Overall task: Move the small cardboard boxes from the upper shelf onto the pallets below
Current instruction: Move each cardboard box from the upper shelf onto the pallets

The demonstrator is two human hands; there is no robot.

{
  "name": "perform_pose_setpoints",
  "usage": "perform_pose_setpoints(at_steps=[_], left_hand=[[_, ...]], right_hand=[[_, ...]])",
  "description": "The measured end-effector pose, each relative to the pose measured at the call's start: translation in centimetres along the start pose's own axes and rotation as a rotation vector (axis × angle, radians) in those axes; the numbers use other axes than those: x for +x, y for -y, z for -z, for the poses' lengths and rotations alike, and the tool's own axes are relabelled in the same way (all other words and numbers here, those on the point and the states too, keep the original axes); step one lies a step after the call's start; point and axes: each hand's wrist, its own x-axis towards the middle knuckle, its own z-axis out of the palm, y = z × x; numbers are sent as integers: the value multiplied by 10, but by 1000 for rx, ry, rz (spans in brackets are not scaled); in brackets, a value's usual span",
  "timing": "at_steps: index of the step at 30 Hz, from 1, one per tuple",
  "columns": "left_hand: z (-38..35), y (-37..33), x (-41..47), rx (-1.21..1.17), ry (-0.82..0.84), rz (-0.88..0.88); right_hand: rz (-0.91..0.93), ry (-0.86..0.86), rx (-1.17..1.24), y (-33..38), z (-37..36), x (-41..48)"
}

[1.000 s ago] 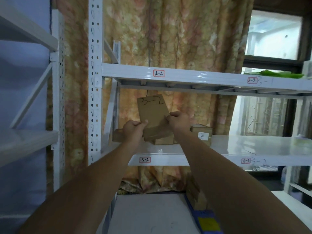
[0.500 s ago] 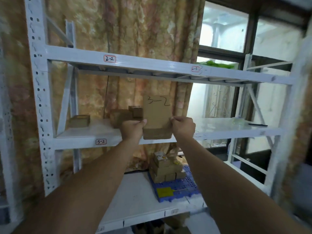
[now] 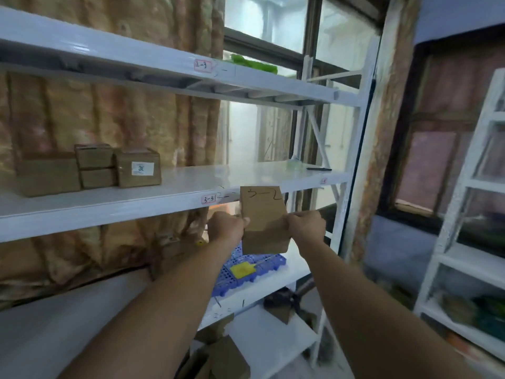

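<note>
Brown cardboard is sitting between both hands: the small cardboard box (image 3: 263, 220), marked with handwritten figures near its top edge, is being held upright in the air, in front of and just below the front edge of the upper shelf (image 3: 169, 199). The left hand (image 3: 226, 227) is pressing against the box's left side, its fingers (image 3: 245, 222) curled closed onto that edge. The right hand (image 3: 306, 225) is clamping the right side, with its fingers (image 3: 290, 220) folded over the box front. Both forearms are reaching up from the bottom of the view.

Directly below the held box, the blue pallet (image 3: 262, 265) is lying on the lower shelf (image 3: 293, 270), near that shelf's right front corner, with a yellow tag (image 3: 242, 270) on its grid. The part of the pallet showing is carrying nothing, and open air is separating the box's bottom edge from it. Left of the pallet, the shelf surface is running bare toward the curtain (image 3: 114, 127).

Farther back, four more cardboard boxes (image 3: 93, 168) are standing clustered on the left part of the upper shelf, well apart from the held one; the rightmost is wearing a white label. The right half of that shelf is mostly clear up to its far edge.
</note>
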Motion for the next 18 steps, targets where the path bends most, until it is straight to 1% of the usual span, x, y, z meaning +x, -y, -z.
perform_pose_setpoints(at_steps=[4, 8, 13, 18], left_hand=[[-56, 20, 28, 66, 12, 42], [-91, 46, 57, 134, -10, 112], [-113, 86, 95, 94, -36, 181], [-118, 121, 131, 84, -34, 237]], right_hand=[[-46, 36, -69, -42, -5, 51], [-86, 84, -127, -71, -30, 90], [-97, 139, -164, -103, -74, 124], [-109, 217, -187, -127, -125, 152]])
